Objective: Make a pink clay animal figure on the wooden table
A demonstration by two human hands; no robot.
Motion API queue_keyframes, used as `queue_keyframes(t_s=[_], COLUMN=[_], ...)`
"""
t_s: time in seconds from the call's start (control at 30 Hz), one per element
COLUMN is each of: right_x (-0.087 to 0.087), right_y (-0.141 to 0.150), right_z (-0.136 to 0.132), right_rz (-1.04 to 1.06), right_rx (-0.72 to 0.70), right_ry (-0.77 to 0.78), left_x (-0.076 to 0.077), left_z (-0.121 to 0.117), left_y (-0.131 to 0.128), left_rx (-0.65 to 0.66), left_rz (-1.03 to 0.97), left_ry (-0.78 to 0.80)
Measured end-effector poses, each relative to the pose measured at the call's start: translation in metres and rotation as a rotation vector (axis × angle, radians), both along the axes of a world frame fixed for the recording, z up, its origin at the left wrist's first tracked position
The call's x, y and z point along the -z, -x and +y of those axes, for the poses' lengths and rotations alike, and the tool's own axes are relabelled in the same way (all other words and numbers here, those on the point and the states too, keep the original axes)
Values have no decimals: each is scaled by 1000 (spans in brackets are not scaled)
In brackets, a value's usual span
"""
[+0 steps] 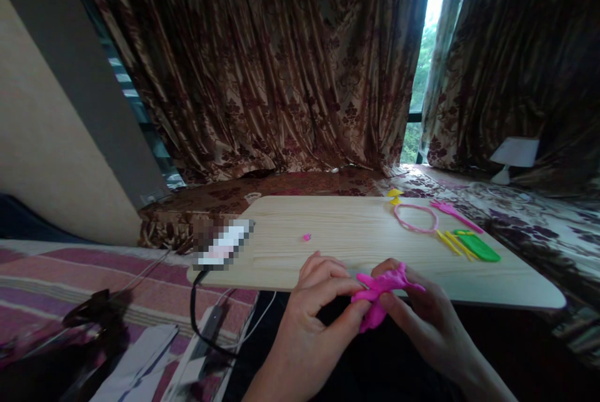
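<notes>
A bright pink lump of modelling clay (375, 292), irregular with thin spiky projections, is held near the table's front edge. My left hand (323, 314) pinches its left side between thumb and fingers. On the other side my right hand (422, 314) grips it, thumb in front and fingers partly hidden behind. A small pink bit (307, 237) lies alone on the tabletop beyond my left hand.
On the wooden table (281, 221) lie a pink ring (416, 229), a yellow piece (394, 194), a pink hand-ended stick (457, 215), thin yellow sticks (452, 243) and a green flat piece (480, 247). A blurred-out device (227, 244) with a black cable sits left.
</notes>
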State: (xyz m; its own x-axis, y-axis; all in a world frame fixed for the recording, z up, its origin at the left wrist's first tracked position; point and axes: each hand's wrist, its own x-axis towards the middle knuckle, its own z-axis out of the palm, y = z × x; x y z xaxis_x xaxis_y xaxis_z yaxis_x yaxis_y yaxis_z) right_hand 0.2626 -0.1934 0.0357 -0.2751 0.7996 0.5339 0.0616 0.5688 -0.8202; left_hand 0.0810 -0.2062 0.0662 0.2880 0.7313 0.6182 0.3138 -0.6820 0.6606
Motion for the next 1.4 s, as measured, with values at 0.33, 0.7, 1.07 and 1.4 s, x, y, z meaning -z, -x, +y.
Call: queue_keyframes(t_s=[0.33, 0.7, 1.07, 1.4], right_x=[-11, -9, -12, 10], right_y=[1, -16, -11, -19], right_z=[-3, -2, -6, 5], right_rz=[-99, -78, -91, 49], right_rx=[8, 1, -65, -42], right_ry=[-63, 71, 123, 221], left_x=[0, -5, -4, -2], left_z=[-2, 2, 2, 0], left_y=[-7, 7, -6, 6], left_rx=[-170, 62, 34, 71], left_rz=[75, -127, -141, -38], left_ry=[-144, 173, 251, 107])
